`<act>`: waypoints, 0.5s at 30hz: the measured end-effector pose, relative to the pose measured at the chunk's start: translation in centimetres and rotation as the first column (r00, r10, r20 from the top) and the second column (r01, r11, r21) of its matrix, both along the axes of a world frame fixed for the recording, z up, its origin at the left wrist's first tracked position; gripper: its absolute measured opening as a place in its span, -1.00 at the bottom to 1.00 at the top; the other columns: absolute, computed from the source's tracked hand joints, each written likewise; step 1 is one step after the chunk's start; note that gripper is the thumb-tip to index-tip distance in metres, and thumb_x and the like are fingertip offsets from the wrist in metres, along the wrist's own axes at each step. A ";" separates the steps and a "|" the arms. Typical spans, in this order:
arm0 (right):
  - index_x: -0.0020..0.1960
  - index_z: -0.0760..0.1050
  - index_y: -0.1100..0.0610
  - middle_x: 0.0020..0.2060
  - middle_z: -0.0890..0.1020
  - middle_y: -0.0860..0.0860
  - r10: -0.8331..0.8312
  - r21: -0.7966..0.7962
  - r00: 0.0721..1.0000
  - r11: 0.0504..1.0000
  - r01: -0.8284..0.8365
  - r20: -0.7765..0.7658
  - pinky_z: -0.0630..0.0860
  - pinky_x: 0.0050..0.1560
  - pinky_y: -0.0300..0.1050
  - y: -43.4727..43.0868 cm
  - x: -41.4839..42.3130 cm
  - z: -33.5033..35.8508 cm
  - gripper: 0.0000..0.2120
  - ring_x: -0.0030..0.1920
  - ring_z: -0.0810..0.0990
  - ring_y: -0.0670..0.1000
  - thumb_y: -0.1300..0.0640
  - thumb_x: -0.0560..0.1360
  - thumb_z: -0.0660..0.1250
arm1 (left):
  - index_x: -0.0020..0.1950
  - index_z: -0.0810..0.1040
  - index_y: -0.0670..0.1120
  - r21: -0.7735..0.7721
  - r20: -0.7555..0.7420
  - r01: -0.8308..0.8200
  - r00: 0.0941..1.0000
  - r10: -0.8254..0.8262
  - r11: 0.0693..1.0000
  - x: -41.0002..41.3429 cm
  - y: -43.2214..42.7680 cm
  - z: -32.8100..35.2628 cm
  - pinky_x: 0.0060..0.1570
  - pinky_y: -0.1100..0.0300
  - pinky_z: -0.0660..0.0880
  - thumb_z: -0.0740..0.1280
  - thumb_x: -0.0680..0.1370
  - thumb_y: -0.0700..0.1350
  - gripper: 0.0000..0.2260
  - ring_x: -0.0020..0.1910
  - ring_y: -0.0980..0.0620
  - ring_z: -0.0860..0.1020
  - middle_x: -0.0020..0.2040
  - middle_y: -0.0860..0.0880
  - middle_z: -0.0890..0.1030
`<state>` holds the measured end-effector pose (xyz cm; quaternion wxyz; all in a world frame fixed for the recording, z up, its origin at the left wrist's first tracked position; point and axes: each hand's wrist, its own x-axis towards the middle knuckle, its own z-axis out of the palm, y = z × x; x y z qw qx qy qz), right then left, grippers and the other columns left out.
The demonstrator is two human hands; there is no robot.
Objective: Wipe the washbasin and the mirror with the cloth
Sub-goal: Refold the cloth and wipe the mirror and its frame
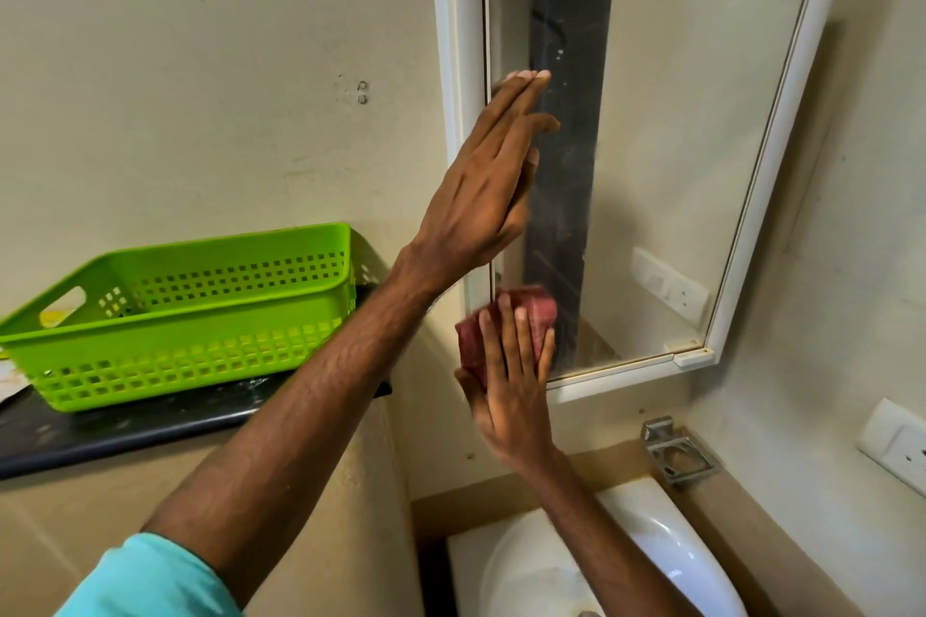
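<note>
A white-framed mirror (pixel 676 165) hangs on the wall above a white washbasin (pixel 666 541). My right hand (pixel 511 391) presses a folded red cloth (pixel 521 316) flat against the mirror's lower left corner. My left hand (pixel 491 185) is raised with fingers straight and together, its palm resting on the mirror's left edge. The glass shows streaks and spots near the dark reflected strip.
A green perforated plastic basket (pixel 190 311) stands on a dark shelf (pixel 125 431) to the left. A metal holder (pixel 676 453) is fixed on the wall above the basin. A white socket plate (pixel 897 446) sits at the right edge.
</note>
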<state>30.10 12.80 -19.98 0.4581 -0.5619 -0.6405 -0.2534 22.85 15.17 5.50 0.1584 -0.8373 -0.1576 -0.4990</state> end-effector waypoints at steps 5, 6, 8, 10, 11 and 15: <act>0.71 -0.17 -0.01 0.71 -0.11 0.00 0.005 0.005 1.000 1.000 -0.005 0.009 0.13 0.52 0.52 0.0 0.0 0.4 -0.27 0.71 -0.07 0.09 -0.21 0.70 0.10 | 0.31 0.51 -0.22 0.027 -0.024 -0.037 0.999 0.037 0.999 0.0 0.1 0.0 0.52 -0.06 0.27 0.15 0.63 -0.26 -0.71 0.61 -0.14 0.14 0.56 -0.19 0.28; 0.71 -0.15 -0.02 0.71 -0.11 -0.01 0.018 0.026 1.000 1.000 -0.018 -0.001 0.08 0.55 0.50 0.2 -0.1 1.9 -0.27 0.71 -0.07 0.08 -0.21 0.69 0.11 | 0.31 0.52 -0.22 0.030 -0.025 -0.040 0.999 0.041 0.999 0.0 0.0 0.0 0.53 -0.05 0.26 0.14 0.63 -0.26 -0.71 0.61 -0.14 0.14 0.56 -0.19 0.29; 0.70 -0.04 0.01 0.71 -0.04 0.00 0.041 0.064 0.998 0.997 -0.039 -0.037 -0.03 0.62 0.43 0.7 -0.2 5.4 -0.31 0.71 -0.04 0.07 -0.22 0.69 0.08 | 0.30 0.52 -0.22 0.031 -0.021 -0.046 0.999 0.047 0.998 0.0 -0.1 0.0 0.54 -0.03 0.24 0.14 0.62 -0.28 -0.71 0.60 -0.14 0.15 0.56 -0.19 0.30; 0.68 0.10 0.05 0.69 0.10 0.06 0.057 0.061 0.995 0.997 -0.053 -0.081 -0.10 0.65 0.37 1.2 -0.4 8.1 -0.35 0.70 0.01 0.08 -0.23 0.69 0.08 | 0.30 0.52 -0.22 0.028 -0.020 -0.052 0.998 0.053 0.998 0.0 -0.2 0.0 0.54 -0.02 0.24 0.14 0.62 -0.28 -0.70 0.61 -0.13 0.15 0.56 -0.19 0.30; 0.68 0.13 0.07 0.68 0.16 0.08 0.054 0.057 0.994 0.997 -0.049 -0.092 -0.10 0.65 0.36 1.4 -0.4 8.7 -0.34 0.70 0.03 0.09 -0.22 0.69 0.11 | 0.30 0.52 -0.22 0.026 -0.020 -0.055 0.998 0.056 0.998 0.1 -0.3 -0.1 0.54 -0.02 0.24 0.14 0.61 -0.28 -0.70 0.61 -0.13 0.15 0.56 -0.19 0.29; 0.70 -0.07 0.02 0.70 0.02 0.04 0.005 0.053 0.998 0.999 -0.002 -0.064 -0.04 0.63 0.41 1.1 -0.5 5.3 -0.28 0.71 -0.01 0.10 -0.23 0.68 0.12 | 0.31 0.51 -0.21 0.014 -0.005 -0.076 0.997 0.076 0.997 0.3 -0.5 -0.5 0.57 0.01 0.20 0.15 0.62 -0.27 -0.70 0.61 -0.14 0.14 0.57 -0.19 0.28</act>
